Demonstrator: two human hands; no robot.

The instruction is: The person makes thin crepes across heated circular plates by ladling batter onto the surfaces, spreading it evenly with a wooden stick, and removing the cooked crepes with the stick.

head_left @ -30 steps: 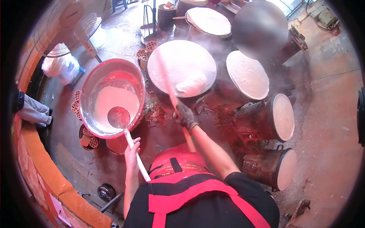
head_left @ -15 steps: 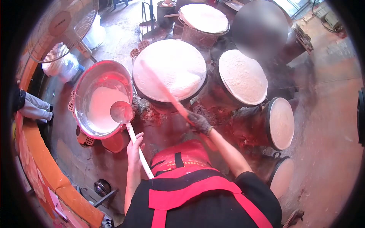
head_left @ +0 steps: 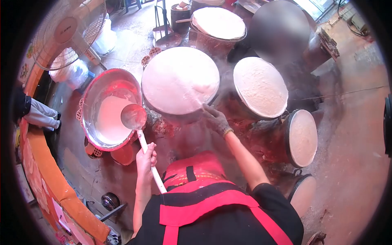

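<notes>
A ladle (head_left: 134, 116) with a white handle is wrapped in the fingers of my left hand (head_left: 146, 158). Its bowl hangs over the near right rim of a deep basin (head_left: 90, 126) that holds pale batter. My gloved right hand (head_left: 216, 121) is closed at the near right edge of a large round griddle (head_left: 179, 111) coated in a white layer. A faint pale streak, apparently the blurred stick (head_left: 192, 90), runs from these fingers across the layer. Steam veils it, and its lower end cannot be made out.
More round griddles with white layers stand to the right, such as the nearest one (head_left: 261, 86) and a tilted-looking one (head_left: 303, 139). Behind is another white-topped round vessel (head_left: 218, 23). A fan (head_left: 67, 30) stands at left, near a person's legs (head_left: 41, 114).
My right hand has moved up toward the griddle's edge, and the stick, plain before, is now barely visible. My left fingers have closed more tightly round the ladle handle.
</notes>
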